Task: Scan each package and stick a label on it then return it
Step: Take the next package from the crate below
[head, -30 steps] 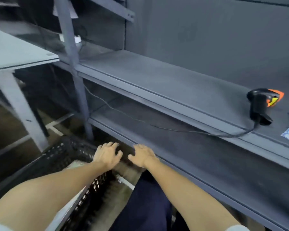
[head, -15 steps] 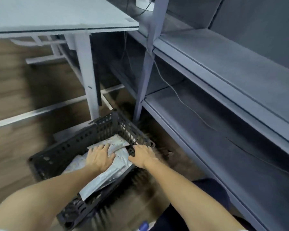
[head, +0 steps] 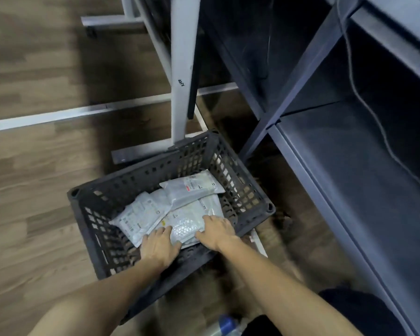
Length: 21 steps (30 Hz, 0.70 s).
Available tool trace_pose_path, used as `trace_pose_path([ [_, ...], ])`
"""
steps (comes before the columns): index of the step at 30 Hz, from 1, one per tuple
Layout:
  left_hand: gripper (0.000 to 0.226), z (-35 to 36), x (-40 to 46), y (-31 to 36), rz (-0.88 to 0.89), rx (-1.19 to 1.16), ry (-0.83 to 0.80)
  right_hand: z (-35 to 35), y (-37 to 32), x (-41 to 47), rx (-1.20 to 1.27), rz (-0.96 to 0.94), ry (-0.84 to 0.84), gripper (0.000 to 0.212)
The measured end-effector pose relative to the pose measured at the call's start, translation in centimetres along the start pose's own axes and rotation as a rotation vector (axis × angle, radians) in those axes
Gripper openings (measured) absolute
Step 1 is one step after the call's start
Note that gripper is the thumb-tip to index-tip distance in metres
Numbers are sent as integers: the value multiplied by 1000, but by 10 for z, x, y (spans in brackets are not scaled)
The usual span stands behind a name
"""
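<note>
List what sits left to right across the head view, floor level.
Brown wood-plank floor → dark perforated plastic crate holding grey mailer packages → dark grey metal shelving rack.

One dark plastic crate [head: 141, 175] sits below me, holding about four grey packages [head: 194, 187]; my two hands, left hand [head: 159, 247] and right hand [head: 216, 232], reach in.

Crate [head: 136, 174] open above; table leg [head: 182, 69] and shelf post [head: 289, 81] crowd its far side.
</note>
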State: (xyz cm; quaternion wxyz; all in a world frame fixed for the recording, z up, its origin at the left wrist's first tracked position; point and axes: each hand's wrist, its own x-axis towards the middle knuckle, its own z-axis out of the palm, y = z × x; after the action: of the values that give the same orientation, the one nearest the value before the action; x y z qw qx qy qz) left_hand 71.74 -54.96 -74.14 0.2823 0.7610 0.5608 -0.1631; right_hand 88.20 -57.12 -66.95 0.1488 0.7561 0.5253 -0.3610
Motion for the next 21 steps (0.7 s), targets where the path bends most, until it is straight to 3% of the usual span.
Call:
trace_pose_path([
  [10,44,51,28,-18,74,67,-116,27,-5,32,36,19,-48,56],
  [14,54,60,43,-18,80,81,-112,29,-2,40,75,19,-44,57],
  [18,75,73,48,-14,0,105,-109,30,3,46,131,32,-33,56],
  [21,78,78,50,-13,-58,153,-90,32,6,48,183,39,-36,58],
])
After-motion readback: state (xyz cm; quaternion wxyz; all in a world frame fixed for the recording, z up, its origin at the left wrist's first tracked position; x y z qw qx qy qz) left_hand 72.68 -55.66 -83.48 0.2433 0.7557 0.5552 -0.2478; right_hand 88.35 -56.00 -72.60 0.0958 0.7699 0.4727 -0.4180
